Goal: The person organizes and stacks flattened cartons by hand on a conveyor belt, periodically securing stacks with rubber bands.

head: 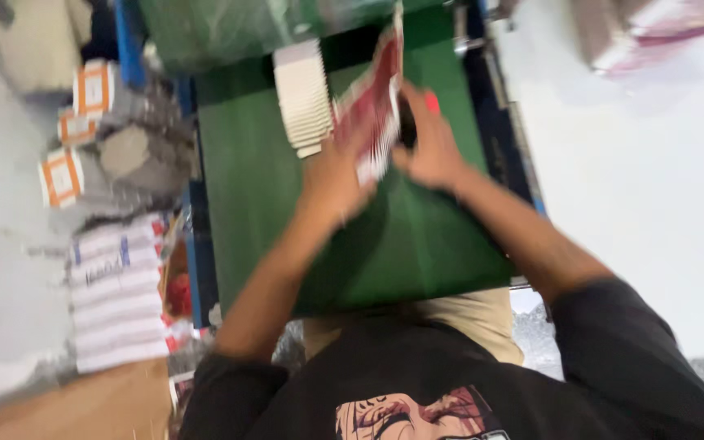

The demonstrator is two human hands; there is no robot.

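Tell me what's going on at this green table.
A person holds a stack of red and white flat cartons on edge between the left hand and right hand, over the green table. A pile of white cartons lies just beside it. More bundles sit off to the side. The picture is blurred.

Bright, even light — heavy motion blur, perhaps tilted.

I see a plain dark green flat table (pixel 287 204). On it lies a white fanned row of cards (pixel 303 98) and a red-and-white patterned card stack (pixel 372 114). Beside it sit white boxes with orange square borders (pixel 91 88).
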